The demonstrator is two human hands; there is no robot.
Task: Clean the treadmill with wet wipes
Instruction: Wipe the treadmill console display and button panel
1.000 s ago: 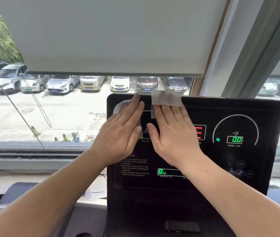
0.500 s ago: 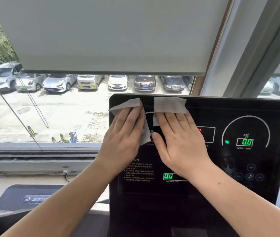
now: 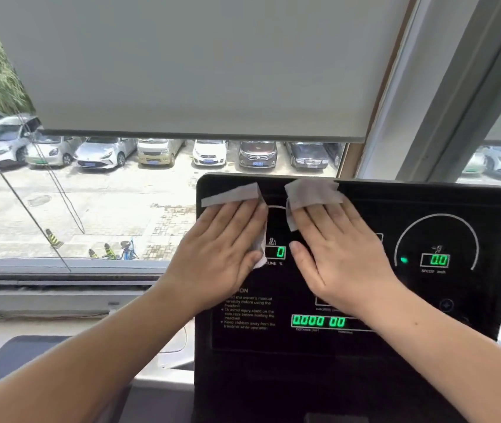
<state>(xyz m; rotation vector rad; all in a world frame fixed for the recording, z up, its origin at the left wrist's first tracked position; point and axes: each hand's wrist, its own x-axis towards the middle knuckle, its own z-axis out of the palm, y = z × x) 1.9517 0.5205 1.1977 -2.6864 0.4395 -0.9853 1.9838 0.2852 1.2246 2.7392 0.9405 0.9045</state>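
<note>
Both hands are lying flat on the treadmill console (image 3: 426, 209), fingers straight and close together; the left hand (image 3: 221, 254) is pressing a white wipe (image 3: 231, 195) against the panel near its top left corner, the wipe's edge showing past the fingertips and beside the thumb; the right hand (image 3: 338, 254) is pressing a second wipe (image 3: 313, 192) just beside it at the top edge; between the thumbs an incline readout (image 3: 279, 252) is glowing green; a speed readout (image 3: 438, 259) is glowing toward the right edge.
</note>
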